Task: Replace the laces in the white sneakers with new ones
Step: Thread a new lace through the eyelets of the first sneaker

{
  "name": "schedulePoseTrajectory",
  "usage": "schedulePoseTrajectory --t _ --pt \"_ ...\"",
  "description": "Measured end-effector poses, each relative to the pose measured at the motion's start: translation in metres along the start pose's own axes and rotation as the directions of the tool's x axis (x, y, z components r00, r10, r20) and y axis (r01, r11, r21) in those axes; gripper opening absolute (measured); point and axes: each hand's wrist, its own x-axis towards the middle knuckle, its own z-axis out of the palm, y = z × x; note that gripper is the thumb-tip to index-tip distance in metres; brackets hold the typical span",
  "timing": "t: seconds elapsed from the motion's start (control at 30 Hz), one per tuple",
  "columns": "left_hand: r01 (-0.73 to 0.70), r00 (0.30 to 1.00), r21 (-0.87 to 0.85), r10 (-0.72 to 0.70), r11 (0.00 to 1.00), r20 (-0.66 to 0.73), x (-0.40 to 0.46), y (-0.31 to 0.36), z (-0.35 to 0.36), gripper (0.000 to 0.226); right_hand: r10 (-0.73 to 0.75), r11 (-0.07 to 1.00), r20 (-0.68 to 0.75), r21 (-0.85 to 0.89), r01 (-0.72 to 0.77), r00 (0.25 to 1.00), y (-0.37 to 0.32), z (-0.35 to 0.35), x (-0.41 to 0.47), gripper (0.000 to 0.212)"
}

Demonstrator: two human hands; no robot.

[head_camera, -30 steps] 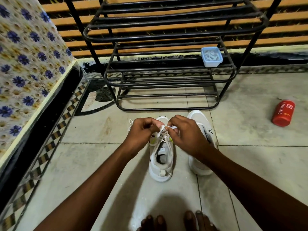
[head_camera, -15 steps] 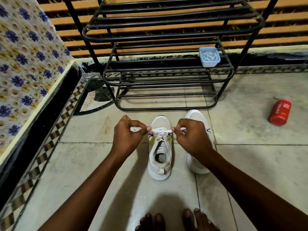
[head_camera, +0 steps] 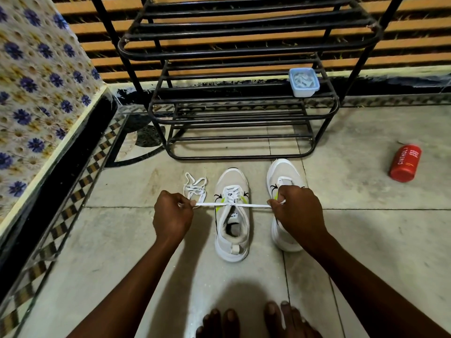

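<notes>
Floor [head_camera: 366,240]: pale tiles, patterned border along left edge.
Rack [head_camera: 244,113]: black metal, standing at far edge of floor against slatted wall; small blue-lidded box [head_camera: 304,82] on middle shelf, right end.
Left sneaker [head_camera: 231,215]: white, upright on floor in front of rack, toe toward rack, laced across upper eyelets.
Right sneaker [head_camera: 284,181]: white, just beside left sneaker, toe toward rack, heel half partly hidden behind right hand.
Can [head_camera: 405,163]: red, lying on its side on floor, well apart from sneakers, toward right edge.
Left hand [head_camera: 172,215]: clenched, pinching one end of lace [head_camera: 231,204] between thumb and forefinger, left of left sneaker.
Right hand [head_camera: 299,213]: clenched, pinching other end of lace, above right sneaker.
Lace: pulled taut and level between both hands, crossing over left sneaker at throat.
Loose lace [head_camera: 195,186]: white, bundled on floor just left of left sneaker, beyond left hand.
Bare toes [head_camera: 256,318]: at near edge of floor.
</notes>
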Motion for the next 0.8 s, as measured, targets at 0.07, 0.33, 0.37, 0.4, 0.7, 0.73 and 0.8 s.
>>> schedulePoseTrajectory --t 0.07,0.33,0.37,0.4,0.7,0.73,0.8 --pt "0.044 0.999 -0.001 -0.044 0.999 -0.027 0.001 -0.003 0.003 0.021 0.020 0.999 0.010 -0.045 -0.020 1.000 0.002 0.001 0.000 0.031" --pt "0.172 0.985 -0.001 -0.172 0.985 -0.030 0.003 -0.005 0.013 0.014 0.105 0.990 0.037 -0.098 -0.101 0.994 0.009 0.002 0.003 0.034" --pt "0.175 0.984 0.001 -0.174 0.985 -0.035 0.003 -0.005 0.013 0.015 0.110 0.990 0.034 -0.095 -0.106 0.993 0.009 0.002 0.003 0.034" --pt "0.178 0.983 0.004 -0.178 0.984 -0.037 0.003 -0.005 0.014 0.016 0.116 0.990 0.032 -0.090 -0.113 0.993 0.010 0.002 0.003 0.035" --pt "0.221 0.975 0.046 -0.219 0.974 -0.048 0.002 -0.004 0.012 0.019 0.143 0.986 0.056 -0.091 -0.137 0.988 0.012 0.002 0.004 0.035" --pt "0.225 0.974 0.054 -0.222 0.973 -0.050 0.002 -0.004 0.013 0.019 0.144 0.986 0.053 -0.090 -0.138 0.988 0.012 0.003 0.004 0.035" --pt "0.228 0.973 0.065 -0.224 0.972 -0.052 0.002 -0.004 0.013 0.018 0.148 0.985 0.046 -0.097 -0.143 0.988 0.012 0.003 0.004 0.036"
